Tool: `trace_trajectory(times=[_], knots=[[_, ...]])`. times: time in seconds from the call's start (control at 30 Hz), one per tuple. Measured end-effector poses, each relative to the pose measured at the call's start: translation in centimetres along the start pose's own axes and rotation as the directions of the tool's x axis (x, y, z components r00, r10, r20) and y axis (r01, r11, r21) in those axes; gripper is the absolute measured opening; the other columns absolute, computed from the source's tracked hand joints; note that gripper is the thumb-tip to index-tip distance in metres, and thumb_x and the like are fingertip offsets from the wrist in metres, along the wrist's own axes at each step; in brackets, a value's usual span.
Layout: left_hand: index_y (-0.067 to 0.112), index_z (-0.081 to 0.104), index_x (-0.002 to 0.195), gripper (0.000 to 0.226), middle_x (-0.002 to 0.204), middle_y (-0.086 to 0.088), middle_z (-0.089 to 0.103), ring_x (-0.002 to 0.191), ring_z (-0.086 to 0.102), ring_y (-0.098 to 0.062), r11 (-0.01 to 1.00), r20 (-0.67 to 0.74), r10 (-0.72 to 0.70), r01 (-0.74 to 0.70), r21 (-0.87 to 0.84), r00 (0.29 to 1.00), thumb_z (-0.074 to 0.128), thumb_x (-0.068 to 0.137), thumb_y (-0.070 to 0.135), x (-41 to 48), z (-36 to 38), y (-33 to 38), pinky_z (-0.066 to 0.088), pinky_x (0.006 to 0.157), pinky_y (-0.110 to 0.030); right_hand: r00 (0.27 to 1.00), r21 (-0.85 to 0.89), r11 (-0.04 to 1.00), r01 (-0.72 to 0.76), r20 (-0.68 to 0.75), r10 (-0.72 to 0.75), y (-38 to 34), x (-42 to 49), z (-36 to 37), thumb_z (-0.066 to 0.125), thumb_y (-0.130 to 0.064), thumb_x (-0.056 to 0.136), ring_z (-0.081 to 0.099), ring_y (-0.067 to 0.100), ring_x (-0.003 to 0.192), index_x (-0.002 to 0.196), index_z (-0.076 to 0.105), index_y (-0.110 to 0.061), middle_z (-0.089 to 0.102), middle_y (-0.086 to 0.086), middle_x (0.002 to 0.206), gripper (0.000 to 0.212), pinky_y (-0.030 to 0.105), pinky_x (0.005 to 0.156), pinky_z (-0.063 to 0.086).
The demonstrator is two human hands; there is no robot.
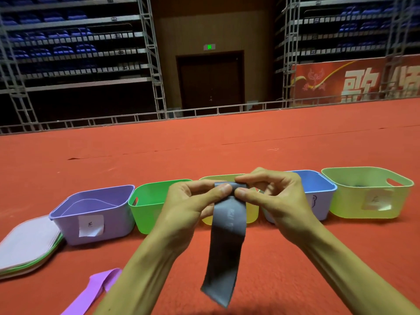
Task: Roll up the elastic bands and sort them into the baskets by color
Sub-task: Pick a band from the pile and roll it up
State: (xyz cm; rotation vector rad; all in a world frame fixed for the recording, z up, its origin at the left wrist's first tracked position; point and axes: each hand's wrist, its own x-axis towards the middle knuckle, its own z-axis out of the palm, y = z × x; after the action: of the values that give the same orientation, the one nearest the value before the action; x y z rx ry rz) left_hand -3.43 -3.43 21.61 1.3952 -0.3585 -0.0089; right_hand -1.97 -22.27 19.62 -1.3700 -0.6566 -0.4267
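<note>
Currently the grey band (227, 242) is held at centre frame, in the air in front of the row of baskets. Left hand (191, 208) and right hand (275, 198) both pinch its top edge between thumb and forefinger, thumbs almost meeting at the middle of the strip. A first small fold or turn appears to be formed at that edge. The long axis of the band runs straight down the frame from the pinch, and its free end hangs loose at lower centre, above the red floor (295, 144). Both hands sit level on either side of the top, neither nearer than the other. Judgement: rolling has barely begun, and the coming move depends on winding downward along that hanging length, keeping the edges square. Five baskets stand behind, left to right: purple basket (91, 223), green basket (145, 208), yellow basket (251, 214) largely hidden by the hands, blue basket (318, 201), pale basket (363, 201). Something dark lies in the pale basket at right; it cannot be identified. A purple band (95, 289) lies unrolled at lower left.
</note>
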Motion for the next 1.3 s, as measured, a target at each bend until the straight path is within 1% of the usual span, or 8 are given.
trace_trajectory(times=[0.1, 0.23, 0.4, 0.57, 0.83, 0.93, 1.1, 1.3], knots=[[-0.002, 0.077, 0.108, 0.032, 0.109, -0.02, 0.076, 0.098, 0.073, -0.022, 0.999, -0.015, 0.038, -0.038, 0.016, 0.999, 0.074, 0.08, 0.013, -0.1, 0.0, -0.3, 0.058, 0.08, -0.027, 0.993, 0.079, 0.99, -0.119, 0.037, 0.116, -0.2, 0.0, -0.1, 0.086, -0.014, 0.074, 0.07, 0.017, 0.086, 0.094, 0.08, -0.009, 0.077, 0.008, 0.09, 0.021, 0.026, 0.074, 0.054], [0.0, 0.076, 0.108, 0.038, 0.106, -0.02, 0.077, 0.097, 0.073, -0.025, 0.999, -0.048, 0.049, -0.048, 0.011, 0.998, 0.078, 0.072, 0.012, 0.0, -0.1, -0.4, 0.06, 0.083, -0.031, 0.974, 0.057, 0.972, -0.226, -0.003, 0.227, -0.5, 0.0, 0.1, 0.081, -0.023, 0.077, 0.068, 0.013, 0.073, 0.087, 0.079, -0.008, 0.076, 0.005, 0.081, 0.019, 0.023, 0.06, 0.054], [-0.002, 0.076, 0.107, 0.036, 0.105, -0.016, 0.078, 0.096, 0.075, -0.021, 1.0, 0.003, -0.019, 0.019, -0.002, 1.0, 0.077, 0.074, 0.013, -0.1, -0.1, -0.5, 0.06, 0.077, -0.027, 0.994, 0.005, 0.996, -0.088, -0.059, 0.088, -0.7, -0.2, 0.4, 0.078, -0.013, 0.074, 0.071, 0.009, 0.071, 0.089, 0.078, 0.0, 0.079, 0.005, 0.079, 0.02, 0.02, 0.063, 0.054], [0.002, 0.078, 0.11, 0.045, 0.113, -0.019, 0.071, 0.1, 0.068, -0.029, 0.997, 0.029, -0.07, 0.069, 0.016, 0.997, 0.082, 0.078, 0.033, 0.3, -0.4, -0.6, 0.055, 0.091, -0.04, 0.997, -0.046, 0.999, 0.01, -0.073, -0.013, 0.0, -0.4, 0.0, 0.083, -0.007, 0.069, 0.066, 0.007, 0.072, 0.092, 0.079, 0.0, 0.075, 0.0, 0.076, 0.024, 0.015, 0.07, 0.05], [-0.007, 0.074, 0.106, 0.036, 0.105, -0.021, 0.077, 0.089, 0.074, -0.021, 0.999, -0.009, 0.0, -0.001, -0.045, 1.0, 0.074, 0.076, 0.013, 0.0, -0.1, -1.0, 0.059, 0.075, -0.026, 0.994, 0.019, 0.994, -0.107, -0.003, 0.107, -0.1, -0.5, -0.2, 0.086, -0.016, 0.073, 0.068, 0.016, 0.086, 0.098, 0.081, -0.014, 0.077, 0.004, 0.089, 0.026, 0.03, 0.075, 0.055], [-0.003, 0.075, 0.107, 0.035, 0.102, -0.018, 0.077, 0.092, 0.074, -0.023, 0.998, -0.03, 0.042, -0.044, -0.045, 0.999, 0.074, 0.075, 0.009, -0.1, -0.3, -1.1, 0.06, 0.08, -0.029, 0.975, 0.106, 0.97, -0.218, -0.012, 0.22, -0.2, -0.5, 0.0, 0.083, -0.024, 0.076, 0.065, 0.013, 0.075, 0.089, 0.081, -0.013, 0.074, 0.0, 0.08, 0.017, 0.023, 0.062, 0.054], [-0.001, 0.073, 0.11, 0.034, 0.101, -0.016, 0.078, 0.092, 0.075, -0.023, 0.999, -0.037, 0.043, -0.044, -0.027, 0.998, 0.075, 0.076, 0.004, -0.2, -0.4, -1.0, 0.059, 0.076, -0.027, 0.99, 0.053, 0.989, -0.138, -0.034, 0.14, -0.2, -0.7, 0.1, 0.073, -0.015, 0.081, 0.07, 0.014, 0.076, 0.093, 0.079, 0.004, 0.078, 0.003, 0.083, 0.024, 0.021, 0.062, 0.053], [-0.002, 0.077, 0.106, 0.035, 0.108, -0.019, 0.076, 0.097, 0.073, -0.024, 0.998, 0.043, -0.06, 0.06, -0.018, 0.997, 0.082, 0.079, 0.021, 0.2, -0.6, -0.7, 0.059, 0.079, -0.029, 0.999, 0.035, 0.999, -0.026, -0.039, 0.027, -0.3, -1.1, -0.1, 0.072, -0.004, 0.082, 0.075, 0.011, 0.085, 0.097, 0.079, -0.004, 0.08, 0.003, 0.091, 0.017, 0.022, 0.073, 0.057]])
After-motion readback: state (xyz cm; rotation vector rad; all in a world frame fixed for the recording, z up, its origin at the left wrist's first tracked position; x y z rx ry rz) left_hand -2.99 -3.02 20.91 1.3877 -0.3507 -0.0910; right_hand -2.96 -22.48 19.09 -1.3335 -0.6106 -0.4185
